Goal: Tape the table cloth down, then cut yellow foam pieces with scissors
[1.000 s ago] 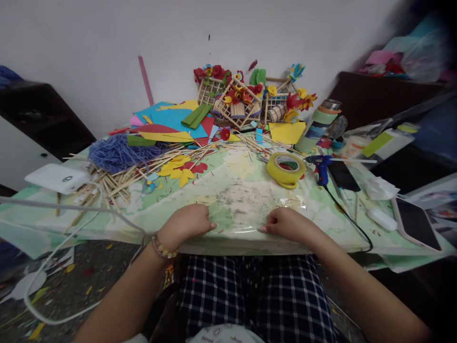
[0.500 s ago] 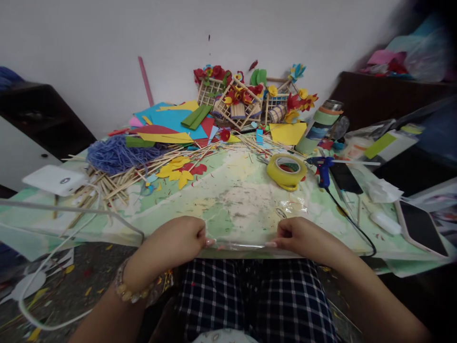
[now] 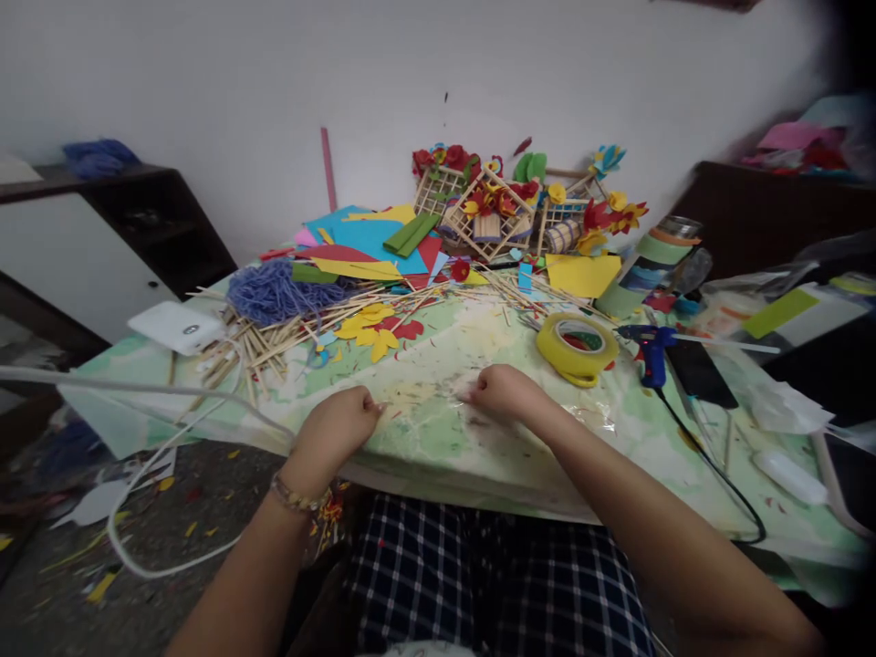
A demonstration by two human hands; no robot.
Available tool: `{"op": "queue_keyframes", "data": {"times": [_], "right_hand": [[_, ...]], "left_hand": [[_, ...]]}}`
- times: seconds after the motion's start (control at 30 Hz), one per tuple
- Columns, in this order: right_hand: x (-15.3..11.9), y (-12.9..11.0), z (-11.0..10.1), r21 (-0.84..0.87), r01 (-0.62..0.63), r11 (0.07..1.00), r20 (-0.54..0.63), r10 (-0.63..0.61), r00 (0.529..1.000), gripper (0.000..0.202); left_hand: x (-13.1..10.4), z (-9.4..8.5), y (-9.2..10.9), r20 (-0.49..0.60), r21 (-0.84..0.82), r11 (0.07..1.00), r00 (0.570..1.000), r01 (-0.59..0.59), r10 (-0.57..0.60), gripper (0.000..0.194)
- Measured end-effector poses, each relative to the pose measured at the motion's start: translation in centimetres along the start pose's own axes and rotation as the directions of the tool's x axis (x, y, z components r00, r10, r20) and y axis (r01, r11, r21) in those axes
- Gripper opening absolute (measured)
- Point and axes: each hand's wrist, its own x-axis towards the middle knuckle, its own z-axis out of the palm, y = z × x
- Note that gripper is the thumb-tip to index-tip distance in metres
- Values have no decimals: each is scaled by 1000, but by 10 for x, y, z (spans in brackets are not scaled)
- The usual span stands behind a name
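Note:
My left hand [image 3: 340, 422] is closed in a pinch over the front left part of the green and white tablecloth [image 3: 438, 438]. Whatever lies between its fingertips is too small to make out. To its right, my right hand [image 3: 503, 391] is also closed, its fingertips pointing left above the middle of the cloth; a faint clear or whitish bit shows at them, blurred. A roll of yellow tape [image 3: 577, 350] lies beyond my right hand. Near my right forearm is a shiny clear piece of plastic [image 3: 594, 417].
A blue glue gun [image 3: 653, 356] with a black cord lies at the right, by a dark phone [image 3: 703, 372]. Blue yarn [image 3: 287, 292], thin sticks [image 3: 256, 351] and coloured paper cover the back left. Small frames with paper flowers [image 3: 489, 214] stand behind. A white cable [image 3: 123, 520] hangs at left.
Both hands have moved from the table's front edge up over the cloth, and my right hand has come left, closer to my left. The clear strip between them no longer shows. The view has shifted left.

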Motion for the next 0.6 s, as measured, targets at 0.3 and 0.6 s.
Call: {"op": "queue_keyframes", "data": {"times": [0.3, 0.6], "right_hand": [[-22, 6, -20, 106, -7, 994, -57, 13, 998, 33], [-31, 29, -6, 74, -95, 993, -18, 96, 995, 29]], "left_hand": [[-25, -26, 7, -59, -88, 996, 998, -1, -4, 27], [-8, -1, 28, 29, -64, 993, 994, -102, 104, 24]]}}
